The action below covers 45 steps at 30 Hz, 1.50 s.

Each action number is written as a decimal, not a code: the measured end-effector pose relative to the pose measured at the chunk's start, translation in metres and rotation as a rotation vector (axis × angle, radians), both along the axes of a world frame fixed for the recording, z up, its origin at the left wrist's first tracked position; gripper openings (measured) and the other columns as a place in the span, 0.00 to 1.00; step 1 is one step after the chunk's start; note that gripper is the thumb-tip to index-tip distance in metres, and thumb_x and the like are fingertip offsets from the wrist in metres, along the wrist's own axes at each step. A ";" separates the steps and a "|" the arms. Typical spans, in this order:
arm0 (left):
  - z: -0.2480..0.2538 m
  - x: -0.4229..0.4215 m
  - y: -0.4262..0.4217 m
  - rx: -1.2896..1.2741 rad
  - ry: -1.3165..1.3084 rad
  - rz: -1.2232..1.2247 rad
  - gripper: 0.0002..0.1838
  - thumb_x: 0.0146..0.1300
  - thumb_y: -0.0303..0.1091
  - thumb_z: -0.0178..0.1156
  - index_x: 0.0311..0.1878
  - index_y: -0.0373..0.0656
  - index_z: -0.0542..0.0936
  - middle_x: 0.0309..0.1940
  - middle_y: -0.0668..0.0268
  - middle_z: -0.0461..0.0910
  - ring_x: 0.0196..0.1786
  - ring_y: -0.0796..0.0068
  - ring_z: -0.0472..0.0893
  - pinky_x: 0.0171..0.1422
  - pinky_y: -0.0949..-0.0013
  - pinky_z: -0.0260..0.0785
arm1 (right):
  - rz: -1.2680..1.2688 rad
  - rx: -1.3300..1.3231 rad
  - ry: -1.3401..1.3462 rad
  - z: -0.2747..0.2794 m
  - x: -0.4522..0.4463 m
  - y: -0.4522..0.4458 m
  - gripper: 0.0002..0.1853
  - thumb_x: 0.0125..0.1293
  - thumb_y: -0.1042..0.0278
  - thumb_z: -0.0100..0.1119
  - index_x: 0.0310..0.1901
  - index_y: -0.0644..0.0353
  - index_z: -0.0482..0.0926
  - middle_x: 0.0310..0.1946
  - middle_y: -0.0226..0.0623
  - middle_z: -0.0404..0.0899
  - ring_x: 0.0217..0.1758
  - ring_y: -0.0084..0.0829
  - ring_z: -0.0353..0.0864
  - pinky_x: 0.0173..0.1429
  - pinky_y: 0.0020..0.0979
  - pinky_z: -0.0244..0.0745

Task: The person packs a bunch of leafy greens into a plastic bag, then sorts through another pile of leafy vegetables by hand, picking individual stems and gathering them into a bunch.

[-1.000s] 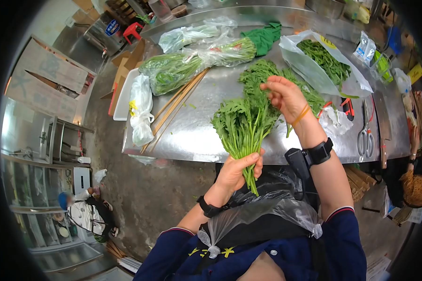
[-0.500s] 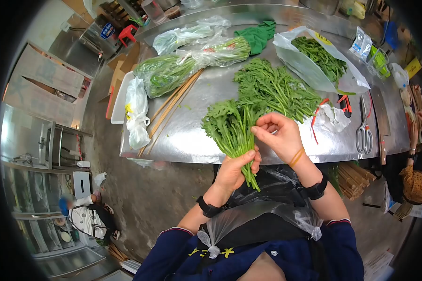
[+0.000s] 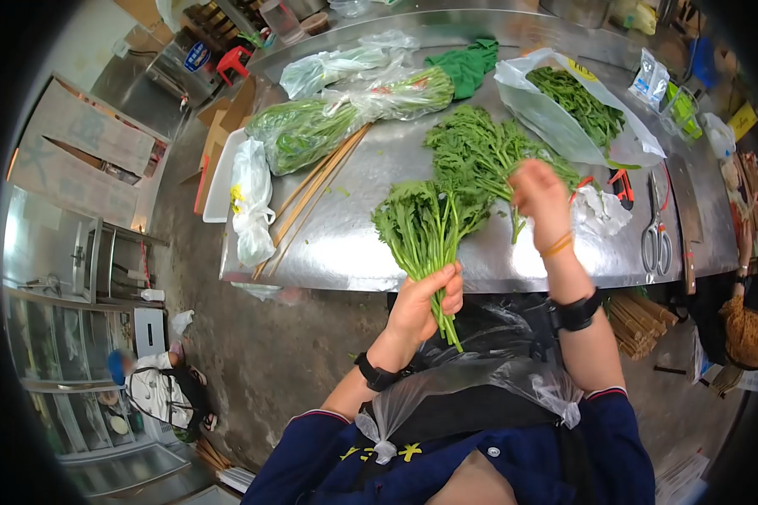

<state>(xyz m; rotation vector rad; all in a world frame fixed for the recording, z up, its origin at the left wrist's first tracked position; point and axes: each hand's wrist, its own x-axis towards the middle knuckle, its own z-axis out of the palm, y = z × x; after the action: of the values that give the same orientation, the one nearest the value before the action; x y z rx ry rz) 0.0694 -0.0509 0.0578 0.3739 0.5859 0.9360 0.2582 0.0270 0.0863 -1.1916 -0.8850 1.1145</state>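
Note:
My left hand is closed around the stems of a bunch of chrysanthemum greens, leaves pointing away from me and cut ends sticking out below the fist. Over the right part of a loose pile of the same greens is my right hand, its fingers curled and smeared by motion. A short stalk hangs just below those fingers; whether they grip it I cannot make out. A yellow rubber band circles my right wrist.
Bagged greens and thin sticks lie left on the steel table. An open plastic bag of greens stands at back right. Scissors and a knife lie right. A person is at far left.
My right hand has left the held bunch and moved up and right to the loose pile. The left hand still grips its bunch, nearly in place.

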 end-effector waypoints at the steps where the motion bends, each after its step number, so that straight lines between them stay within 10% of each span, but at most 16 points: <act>1: -0.001 0.000 -0.002 -0.019 0.012 0.014 0.10 0.62 0.34 0.53 0.40 0.37 0.70 0.20 0.70 0.67 0.19 0.81 0.65 0.23 0.77 0.55 | 0.013 0.055 0.136 0.000 0.027 0.006 0.06 0.60 0.63 0.54 0.31 0.55 0.73 0.23 0.23 0.69 0.19 0.12 0.64 0.18 0.16 0.53; 4: -0.001 -0.002 -0.001 -0.024 0.012 0.058 0.09 0.63 0.34 0.51 0.40 0.39 0.70 0.20 0.71 0.65 0.19 0.82 0.63 0.22 0.77 0.54 | -0.107 0.028 0.752 -0.005 0.078 0.013 0.12 0.62 0.56 0.51 0.29 0.55 0.71 0.22 0.25 0.70 0.18 0.12 0.64 0.17 0.14 0.53; 10: -0.003 0.006 0.002 -0.012 0.073 0.137 0.08 0.62 0.35 0.53 0.39 0.42 0.71 0.25 0.69 0.71 0.24 0.78 0.68 0.28 0.74 0.60 | 0.106 -0.076 -0.698 -0.066 0.052 -0.013 0.13 0.52 0.58 0.61 0.34 0.58 0.77 0.24 0.32 0.78 0.26 0.26 0.77 0.30 0.26 0.71; 15: -0.001 0.003 0.003 -0.048 0.100 0.218 0.07 0.61 0.32 0.54 0.40 0.42 0.71 0.25 0.69 0.71 0.24 0.80 0.66 0.27 0.76 0.57 | 0.004 -0.220 -1.332 -0.047 0.020 -0.007 0.13 0.49 0.57 0.60 0.32 0.56 0.78 0.27 0.39 0.79 0.32 0.37 0.79 0.37 0.36 0.72; 19: -0.004 -0.002 0.004 -0.045 0.039 0.235 0.08 0.62 0.32 0.54 0.42 0.40 0.71 0.24 0.70 0.69 0.23 0.81 0.64 0.26 0.77 0.55 | -0.036 -0.254 -1.314 -0.064 0.033 0.003 0.11 0.49 0.61 0.61 0.31 0.58 0.77 0.25 0.37 0.79 0.28 0.32 0.78 0.34 0.32 0.71; 21: -0.003 -0.001 0.004 -0.063 0.063 0.260 0.09 0.62 0.32 0.53 0.43 0.39 0.70 0.23 0.70 0.68 0.23 0.81 0.65 0.26 0.76 0.56 | 0.107 -0.233 -0.457 -0.066 0.044 0.007 0.08 0.50 0.67 0.62 0.31 0.59 0.75 0.20 0.29 0.75 0.21 0.22 0.72 0.25 0.23 0.65; 26: -0.004 0.006 0.009 -0.093 0.061 0.288 0.10 0.63 0.34 0.53 0.43 0.37 0.70 0.23 0.70 0.67 0.24 0.81 0.64 0.27 0.76 0.56 | 0.287 -0.249 0.259 -0.024 0.036 -0.021 0.07 0.53 0.74 0.60 0.34 0.58 0.73 0.23 0.21 0.70 0.20 0.11 0.61 0.21 0.14 0.52; 35: 0.005 0.012 0.007 -0.032 0.049 0.206 0.16 0.63 0.41 0.53 0.43 0.38 0.70 0.24 0.69 0.67 0.24 0.80 0.64 0.27 0.76 0.57 | 0.425 0.147 -0.471 -0.003 -0.024 -0.063 0.07 0.47 0.79 0.60 0.30 0.61 0.74 0.25 0.31 0.71 0.24 0.22 0.69 0.28 0.22 0.64; 45: -0.001 0.009 0.005 0.014 0.135 0.199 0.14 0.61 0.38 0.56 0.43 0.36 0.71 0.23 0.68 0.70 0.22 0.79 0.67 0.25 0.76 0.57 | 0.443 0.253 -0.671 0.000 -0.026 -0.067 0.07 0.47 0.79 0.59 0.29 0.59 0.76 0.24 0.31 0.72 0.21 0.26 0.72 0.26 0.26 0.68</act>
<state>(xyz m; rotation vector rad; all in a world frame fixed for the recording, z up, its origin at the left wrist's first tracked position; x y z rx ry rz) 0.0786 -0.0458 0.0572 0.3987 0.7501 1.1118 0.2326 -0.0397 0.0865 -1.1985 -1.8188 0.9008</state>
